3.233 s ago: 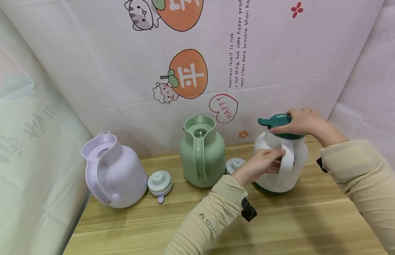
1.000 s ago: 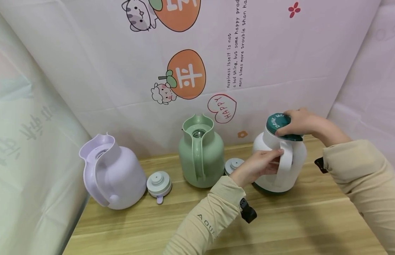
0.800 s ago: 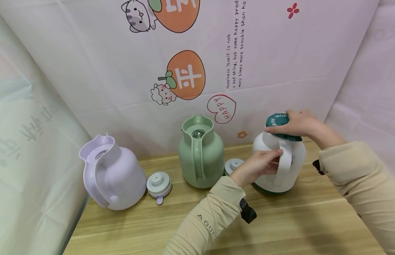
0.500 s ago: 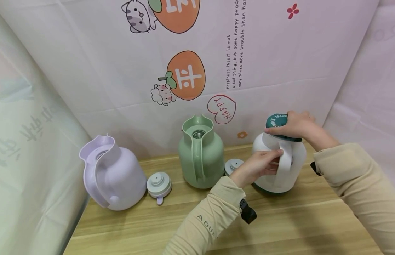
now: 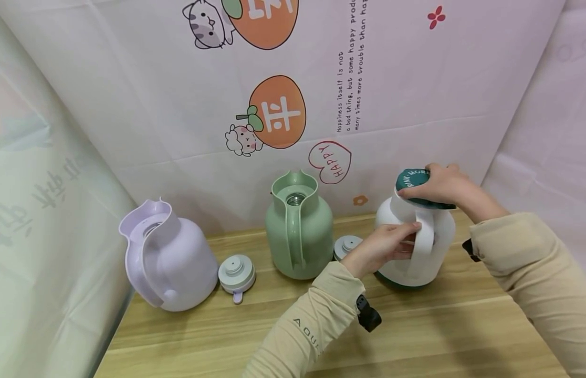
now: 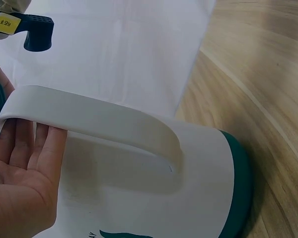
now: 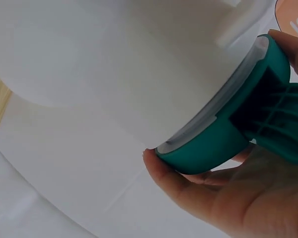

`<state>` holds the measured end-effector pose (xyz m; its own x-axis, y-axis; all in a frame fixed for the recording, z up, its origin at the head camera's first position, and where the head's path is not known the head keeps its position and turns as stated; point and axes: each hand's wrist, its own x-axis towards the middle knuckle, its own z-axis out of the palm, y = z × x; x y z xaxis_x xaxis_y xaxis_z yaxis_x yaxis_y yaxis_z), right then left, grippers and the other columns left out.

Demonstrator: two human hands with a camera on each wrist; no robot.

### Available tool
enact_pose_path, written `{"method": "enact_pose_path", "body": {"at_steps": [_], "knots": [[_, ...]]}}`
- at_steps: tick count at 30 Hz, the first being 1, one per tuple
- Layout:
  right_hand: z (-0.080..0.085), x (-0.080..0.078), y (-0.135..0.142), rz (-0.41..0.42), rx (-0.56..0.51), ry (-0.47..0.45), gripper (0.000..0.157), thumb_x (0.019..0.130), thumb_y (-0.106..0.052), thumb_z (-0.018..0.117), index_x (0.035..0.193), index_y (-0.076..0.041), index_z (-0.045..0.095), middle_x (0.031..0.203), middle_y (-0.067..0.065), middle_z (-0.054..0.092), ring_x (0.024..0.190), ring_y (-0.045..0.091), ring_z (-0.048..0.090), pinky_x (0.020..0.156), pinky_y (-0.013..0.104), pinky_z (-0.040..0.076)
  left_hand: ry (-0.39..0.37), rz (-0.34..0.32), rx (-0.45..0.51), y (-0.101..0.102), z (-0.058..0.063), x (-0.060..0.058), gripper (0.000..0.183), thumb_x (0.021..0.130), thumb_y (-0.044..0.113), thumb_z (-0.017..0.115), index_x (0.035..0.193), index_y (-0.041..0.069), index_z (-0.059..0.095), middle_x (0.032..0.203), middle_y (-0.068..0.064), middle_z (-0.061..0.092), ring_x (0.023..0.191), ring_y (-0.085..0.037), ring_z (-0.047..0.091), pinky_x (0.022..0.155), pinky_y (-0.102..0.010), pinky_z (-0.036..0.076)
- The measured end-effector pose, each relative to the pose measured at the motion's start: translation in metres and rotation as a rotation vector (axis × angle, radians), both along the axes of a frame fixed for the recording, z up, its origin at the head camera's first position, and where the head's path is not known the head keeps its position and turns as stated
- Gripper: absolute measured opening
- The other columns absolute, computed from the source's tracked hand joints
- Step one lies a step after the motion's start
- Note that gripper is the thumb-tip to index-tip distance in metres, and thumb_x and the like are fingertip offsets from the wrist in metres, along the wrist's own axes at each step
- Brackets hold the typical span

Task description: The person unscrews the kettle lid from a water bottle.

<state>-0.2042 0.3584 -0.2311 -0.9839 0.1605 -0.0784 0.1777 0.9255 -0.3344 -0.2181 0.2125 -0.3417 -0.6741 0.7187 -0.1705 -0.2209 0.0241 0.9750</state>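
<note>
A white thermos jug [image 5: 401, 273] with a dark green base stands upright at the right of the table. My left hand [image 5: 383, 244] holds its handle [image 6: 94, 119], fingers passed through the loop and thumb at the top. Over the jug's mouth sits a dark green lid [image 5: 411, 178] with white lettering. My right hand [image 5: 444, 184] grips that lid from above, thumb on the near side and fingers around the far side. In the right wrist view the lid's ribbed lever [image 7: 283, 119] points toward my palm, and a pale rim shows between lid and jug.
An open green jug [image 5: 316, 241] stands mid-table, and an open lilac jug [image 5: 189, 262] at the left. Beside the lilac one lies a grey stopper [image 5: 236, 273] with a lilac tab. Another stopper [image 5: 347, 244] is partly behind my left wrist. A printed cloth [image 5: 179, 105] hangs behind.
The lid has turned on the white jug: its lever pointed left at first and now lies on the right under my hand. My right hand has shifted its grip; my left stays on the handle.
</note>
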Motion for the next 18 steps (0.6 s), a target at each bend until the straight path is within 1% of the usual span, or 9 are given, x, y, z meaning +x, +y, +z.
{"method": "enact_pose_path", "body": {"at_steps": [5, 9, 12, 18], "knots": [[-0.001, 0.0, 0.005, 0.027, -0.013, 0.007, 0.094, 0.087, -0.05, 0.057, 0.139, 0.019, 0.021, 0.125, 0.046, 0.029, 0.107, 0.051, 0.036, 0.083, 0.058, 0.043, 0.005, -0.01, 0.0, 0.0, 0.0, 0.0, 0.04, 0.098, 0.033, 0.052, 0.12, 0.0, 0.062, 0.118, -0.015, 0.066, 0.112, -0.031, 0.063, 0.098, -0.042, 0.051], [-0.002, -0.001, 0.01, 0.043, -0.033, 0.009, 0.094, 0.087, -0.05, 0.056, 0.141, 0.018, 0.019, 0.129, 0.048, 0.027, 0.109, 0.051, 0.034, 0.085, 0.059, 0.043, 0.007, -0.015, -0.005, -0.001, 0.001, 0.0, 0.041, 0.098, 0.033, 0.052, 0.12, 0.0, 0.062, 0.118, -0.016, 0.066, 0.112, -0.031, 0.063, 0.098, -0.042, 0.051], [-0.001, -0.003, 0.012, 0.041, -0.054, 0.022, 0.095, 0.088, -0.05, 0.055, 0.143, 0.017, 0.015, 0.133, 0.049, 0.023, 0.112, 0.053, 0.033, 0.087, 0.061, 0.043, 0.002, -0.009, -0.007, -0.001, 0.001, 0.0, 0.041, 0.098, 0.033, 0.052, 0.12, 0.0, 0.062, 0.117, -0.015, 0.067, 0.112, -0.031, 0.063, 0.099, -0.042, 0.051], [0.004, -0.003, 0.015, 0.034, -0.068, 0.053, 0.096, 0.089, -0.05, 0.053, 0.144, 0.016, 0.012, 0.134, 0.05, 0.022, 0.113, 0.055, 0.035, 0.088, 0.064, 0.044, -0.002, -0.001, -0.004, 0.0, 0.002, 0.0, 0.041, 0.098, 0.033, 0.052, 0.121, 0.0, 0.062, 0.117, -0.014, 0.067, 0.112, -0.03, 0.063, 0.099, -0.042, 0.051]]}}
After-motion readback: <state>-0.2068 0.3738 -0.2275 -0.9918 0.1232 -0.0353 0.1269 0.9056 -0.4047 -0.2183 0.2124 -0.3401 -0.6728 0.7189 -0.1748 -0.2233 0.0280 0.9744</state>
